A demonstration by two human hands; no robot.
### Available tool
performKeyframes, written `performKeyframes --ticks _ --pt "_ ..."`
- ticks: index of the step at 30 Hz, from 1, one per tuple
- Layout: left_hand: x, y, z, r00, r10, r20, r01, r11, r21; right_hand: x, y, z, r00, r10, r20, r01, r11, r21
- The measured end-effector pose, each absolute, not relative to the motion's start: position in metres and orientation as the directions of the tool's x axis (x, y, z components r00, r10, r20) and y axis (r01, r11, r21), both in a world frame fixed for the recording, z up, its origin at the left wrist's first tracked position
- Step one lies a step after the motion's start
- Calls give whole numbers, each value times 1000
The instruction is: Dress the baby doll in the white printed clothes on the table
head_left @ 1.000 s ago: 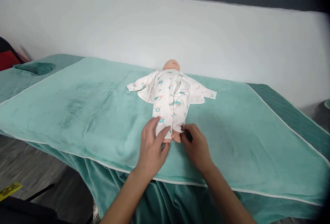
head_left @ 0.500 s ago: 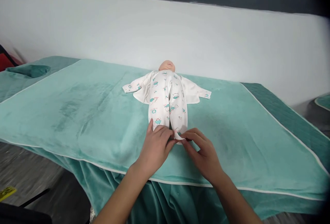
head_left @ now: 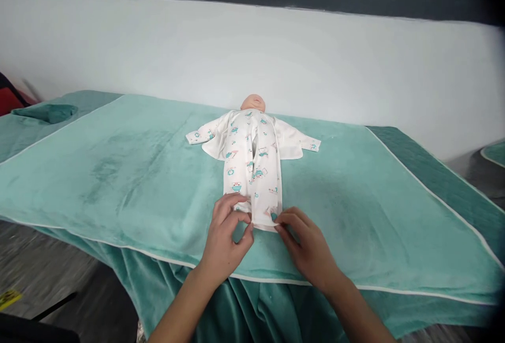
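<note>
A baby doll (head_left: 253, 102) lies on its back, dressed in or covered by white baby clothes with a teal and pink print. Its long-sleeved top (head_left: 292, 138) has both sleeves spread out sideways. Over the front lie the baby pants (head_left: 268, 174), both legs pointing toward me. At the hem of the right-hand pant leg, my left hand (head_left: 226, 240) pinches the inner corner between thumb and forefinger. The outer corner of that same hem is between the fingertips of my right hand (head_left: 310, 245). Part of the other leg's cuff is hidden behind my left hand.
A padded table cover (head_left: 130, 174) in light green with white piping lies under the doll. Its darker cloth (head_left: 252, 306) hangs over the front edge. Behind stands a white wall (head_left: 252, 53). A bunched green cloth (head_left: 51, 112) lies at the far left.
My left hand has shifted left and lower, and the right-hand leg's hem has been pulled out straight and flat between both hands. The right hand has stayed at its outer corner.
</note>
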State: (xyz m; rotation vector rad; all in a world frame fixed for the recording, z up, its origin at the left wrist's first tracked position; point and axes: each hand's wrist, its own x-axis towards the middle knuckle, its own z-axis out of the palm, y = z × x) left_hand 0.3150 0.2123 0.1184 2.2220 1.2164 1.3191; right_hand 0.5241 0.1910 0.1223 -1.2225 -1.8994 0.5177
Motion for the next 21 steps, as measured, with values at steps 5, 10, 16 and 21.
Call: performKeyframes --ticks 5,10,16,21 --pt "300 222 112 169 832 528 481 -537 693 542 196 125 -357 887 294 597 459 -658" --pt "278 296 102 -24 860 510 655 -372 657 561 276 123 -175 852 493 698 460 -549" --pt "274 376 99 234 861 452 823 -422 380 549 374 100 -410 779 474 805 554 -213" --pt "287 401 105 333 824 458 785 -511 350 538 391 100 -412 816 406 826 522 -212"
